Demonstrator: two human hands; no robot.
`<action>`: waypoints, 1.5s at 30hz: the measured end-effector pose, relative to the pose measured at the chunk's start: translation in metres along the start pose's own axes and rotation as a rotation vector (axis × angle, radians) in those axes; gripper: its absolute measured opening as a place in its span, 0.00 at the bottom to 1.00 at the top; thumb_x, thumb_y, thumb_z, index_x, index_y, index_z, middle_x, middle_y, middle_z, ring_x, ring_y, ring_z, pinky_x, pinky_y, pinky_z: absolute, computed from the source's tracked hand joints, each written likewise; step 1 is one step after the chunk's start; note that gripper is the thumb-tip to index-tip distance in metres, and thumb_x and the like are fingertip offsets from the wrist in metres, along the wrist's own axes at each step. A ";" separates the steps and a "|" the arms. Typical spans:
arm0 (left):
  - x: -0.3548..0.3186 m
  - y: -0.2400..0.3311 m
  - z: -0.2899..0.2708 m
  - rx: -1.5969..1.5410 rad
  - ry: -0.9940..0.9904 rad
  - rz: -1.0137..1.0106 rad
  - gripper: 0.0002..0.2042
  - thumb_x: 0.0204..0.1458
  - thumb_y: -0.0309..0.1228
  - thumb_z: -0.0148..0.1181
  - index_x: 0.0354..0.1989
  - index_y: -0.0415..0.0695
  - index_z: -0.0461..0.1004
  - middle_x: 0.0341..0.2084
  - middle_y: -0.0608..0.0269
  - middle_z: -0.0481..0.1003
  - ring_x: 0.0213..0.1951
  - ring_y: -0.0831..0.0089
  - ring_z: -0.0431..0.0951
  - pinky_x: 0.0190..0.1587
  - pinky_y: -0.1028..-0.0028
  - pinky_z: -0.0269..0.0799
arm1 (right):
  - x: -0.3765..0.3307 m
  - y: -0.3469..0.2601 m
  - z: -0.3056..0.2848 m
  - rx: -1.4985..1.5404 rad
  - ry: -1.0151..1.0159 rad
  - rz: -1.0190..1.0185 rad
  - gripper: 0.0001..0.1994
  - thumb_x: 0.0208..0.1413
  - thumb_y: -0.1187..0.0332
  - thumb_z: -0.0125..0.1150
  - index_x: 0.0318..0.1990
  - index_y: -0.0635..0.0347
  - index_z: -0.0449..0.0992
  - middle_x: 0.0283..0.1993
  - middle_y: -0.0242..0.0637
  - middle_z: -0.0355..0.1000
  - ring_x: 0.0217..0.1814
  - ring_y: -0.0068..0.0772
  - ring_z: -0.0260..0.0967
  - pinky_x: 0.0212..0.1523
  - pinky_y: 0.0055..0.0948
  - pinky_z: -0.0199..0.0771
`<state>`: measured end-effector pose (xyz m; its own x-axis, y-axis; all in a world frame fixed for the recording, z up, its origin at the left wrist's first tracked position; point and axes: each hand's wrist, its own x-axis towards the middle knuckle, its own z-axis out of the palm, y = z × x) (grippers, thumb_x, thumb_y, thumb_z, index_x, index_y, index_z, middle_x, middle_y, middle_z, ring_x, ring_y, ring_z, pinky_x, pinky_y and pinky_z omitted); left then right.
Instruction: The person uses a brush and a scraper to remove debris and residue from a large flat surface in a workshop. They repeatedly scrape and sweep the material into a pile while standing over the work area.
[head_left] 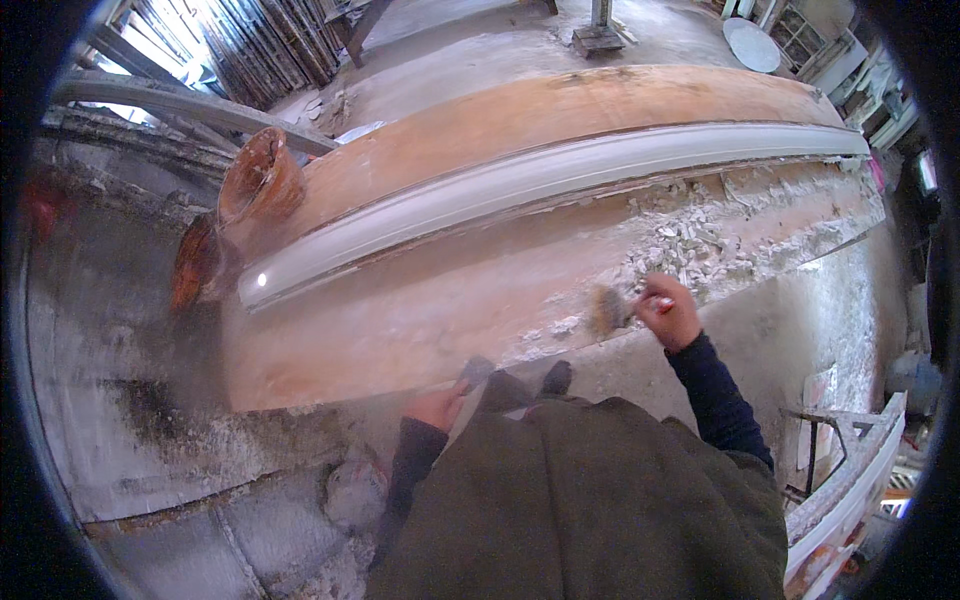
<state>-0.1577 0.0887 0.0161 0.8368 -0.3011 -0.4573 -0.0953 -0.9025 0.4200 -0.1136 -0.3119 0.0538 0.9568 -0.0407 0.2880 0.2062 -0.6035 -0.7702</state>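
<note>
From above I see a long reddish-brown workbench [420, 310] with a pale, curved plaster moulding [520, 185] lying along it. My right hand [668, 312] is closed around a small brush [610, 310], its bristles touching the bench's near edge — just beside a heap of white plaster crumbs [700, 240]. My left hand [436, 407] hangs low by the bench's front edge, fingers curled on a flat grey scraper [476, 372]. A rust-coloured bucket [260, 180] sits tilted at the bench's left end, and a dusty floor [180, 470] lies below.

Brush [607, 310] bristles motion-blurred
</note>
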 end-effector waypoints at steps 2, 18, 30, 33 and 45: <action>0.010 -0.027 0.039 -0.155 0.103 0.216 0.18 0.52 0.42 0.45 0.53 0.59 0.64 0.37 0.50 0.72 0.39 0.55 0.72 0.41 0.61 0.67 | 0.007 -0.001 -0.017 -0.125 0.096 -0.046 0.09 0.36 0.76 0.59 0.20 0.64 0.63 0.21 0.40 0.60 0.23 0.39 0.60 0.26 0.29 0.60; 0.051 -0.011 0.020 0.142 -0.056 0.393 0.18 0.52 0.37 0.43 0.53 0.57 0.62 0.25 0.48 0.69 0.29 0.53 0.72 0.31 0.60 0.68 | -0.081 -0.056 0.035 -0.051 0.349 0.219 0.09 0.45 0.77 0.58 0.22 0.66 0.63 0.22 0.32 0.60 0.22 0.23 0.67 0.23 0.19 0.68; 0.101 0.016 0.015 0.159 -0.003 0.671 0.15 0.52 0.36 0.44 0.49 0.57 0.65 0.23 0.50 0.70 0.28 0.55 0.73 0.30 0.61 0.68 | -0.121 -0.081 0.024 -0.008 0.535 0.288 0.08 0.47 0.77 0.57 0.23 0.65 0.63 0.22 0.32 0.61 0.23 0.22 0.67 0.24 0.19 0.69; 0.091 -0.021 0.006 0.102 -0.067 0.614 0.16 0.52 0.36 0.44 0.51 0.59 0.64 0.25 0.51 0.71 0.29 0.55 0.73 0.30 0.61 0.68 | -0.138 -0.071 0.025 -0.026 0.586 0.316 0.07 0.46 0.78 0.56 0.23 0.65 0.63 0.22 0.32 0.60 0.23 0.22 0.67 0.24 0.19 0.69; 0.131 -0.023 0.071 0.072 0.021 0.690 0.16 0.52 0.38 0.44 0.50 0.58 0.65 0.26 0.47 0.71 0.31 0.52 0.72 0.35 0.60 0.67 | -0.118 -0.095 0.039 -0.058 0.572 0.263 0.09 0.40 0.75 0.62 0.20 0.63 0.64 0.19 0.35 0.59 0.21 0.29 0.57 0.23 0.26 0.56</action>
<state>-0.0838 0.0487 -0.1091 0.5824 -0.8081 -0.0883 -0.6442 -0.5250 0.5562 -0.2381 -0.2191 0.0710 0.7098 -0.6029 0.3644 -0.0474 -0.5569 -0.8292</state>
